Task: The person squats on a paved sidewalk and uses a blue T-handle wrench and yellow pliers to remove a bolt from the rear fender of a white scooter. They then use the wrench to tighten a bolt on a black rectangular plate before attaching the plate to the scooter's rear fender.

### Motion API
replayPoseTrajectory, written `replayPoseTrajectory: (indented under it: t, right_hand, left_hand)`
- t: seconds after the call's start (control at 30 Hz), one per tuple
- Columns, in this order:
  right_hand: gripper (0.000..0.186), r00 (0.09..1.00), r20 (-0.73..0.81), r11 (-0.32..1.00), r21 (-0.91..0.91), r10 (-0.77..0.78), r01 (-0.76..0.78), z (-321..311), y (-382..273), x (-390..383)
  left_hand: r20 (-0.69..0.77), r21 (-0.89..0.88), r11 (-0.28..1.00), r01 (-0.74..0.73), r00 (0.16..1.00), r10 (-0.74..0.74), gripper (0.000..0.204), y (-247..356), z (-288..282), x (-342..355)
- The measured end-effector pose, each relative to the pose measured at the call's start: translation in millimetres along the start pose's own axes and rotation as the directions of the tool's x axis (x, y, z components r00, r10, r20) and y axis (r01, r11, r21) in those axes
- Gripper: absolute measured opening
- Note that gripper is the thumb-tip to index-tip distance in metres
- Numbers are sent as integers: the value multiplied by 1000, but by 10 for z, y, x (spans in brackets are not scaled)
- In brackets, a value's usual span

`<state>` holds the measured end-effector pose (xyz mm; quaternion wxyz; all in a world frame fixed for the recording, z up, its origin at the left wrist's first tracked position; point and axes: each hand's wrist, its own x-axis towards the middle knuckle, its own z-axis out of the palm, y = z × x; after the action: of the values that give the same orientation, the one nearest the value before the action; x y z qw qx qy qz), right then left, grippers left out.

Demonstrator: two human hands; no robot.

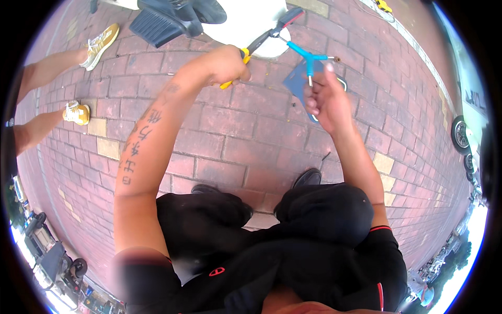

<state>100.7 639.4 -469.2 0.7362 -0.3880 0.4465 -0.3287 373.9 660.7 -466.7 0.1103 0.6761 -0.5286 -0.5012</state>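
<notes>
My left hand (227, 65) grips a yellow-and-black handled tool (250, 48), which reaches up to a metal fitting (275, 33) beside a black-and-red grip at the white body (232, 20) of an object. A turquoise Y-shaped wrench (308, 57) extends from that fitting toward the right. My right hand (327, 99) is just below the wrench, thumb raised and fingers loosely curled apart by its lower shaft; I cannot tell whether they touch it. Behind that hand lies a flat blue item (294, 78) with a pale edge, partly hidden.
Black ribbed plastic parts (154, 26) sit at the top. Another person's legs and yellow shoes (97, 47) are at the left. A yellow tool (383, 6) lies at upper right, a white wheeled vehicle (460, 133) stands at right, other vehicles (55, 261) at lower left. Brick paving (219, 141) lies below.
</notes>
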Motion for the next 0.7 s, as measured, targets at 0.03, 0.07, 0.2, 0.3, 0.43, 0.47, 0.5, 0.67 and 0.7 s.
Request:
replayPoseTrajectory:
  t: [0.03,0.07,0.2,0.3,0.43,0.47,0.5,0.67,0.7]
  right_hand:
    - [15,996,-15,981,-175,-82,79,86,-9,71]
    - [17,987,-23,928,-342,-162,144,187,-15,127]
    - [5,585,351,122,-776,-732,619,152,-58,253]
    - [18,510,444,14,-745,-737,667,239,2,135]
    - [21,690,375,334,-669,-619,664,241,202,-73]
    - [21,740,309,514,-561,-597,649,238,211,-68]
    - [21,790,250,670,-424,-560,609,238,218,-57]
    - [17,943,98,928,-169,-319,332,287,274,37]
    - [16,871,120,784,-390,-476,483,259,271,74]
  left_hand:
    - [-13,9,1000,-5,1000,5,16,16,-21,-22]
    - [-19,21,1000,-10,1000,10,16,33,-15,-47]
    - [42,-76,996,39,998,-35,15,66,-44,-84]
    - [53,-80,996,46,998,-42,15,76,-38,-71]
    - [44,-45,999,28,999,-26,14,63,-34,-54]
    - [42,-34,999,24,999,-22,15,71,-29,-47]
    - [39,-47,999,22,999,-20,15,58,-27,-35]
    - [43,-41,998,51,998,-50,15,91,-47,-71]
    - [40,-51,998,46,998,-44,15,83,-48,-63]
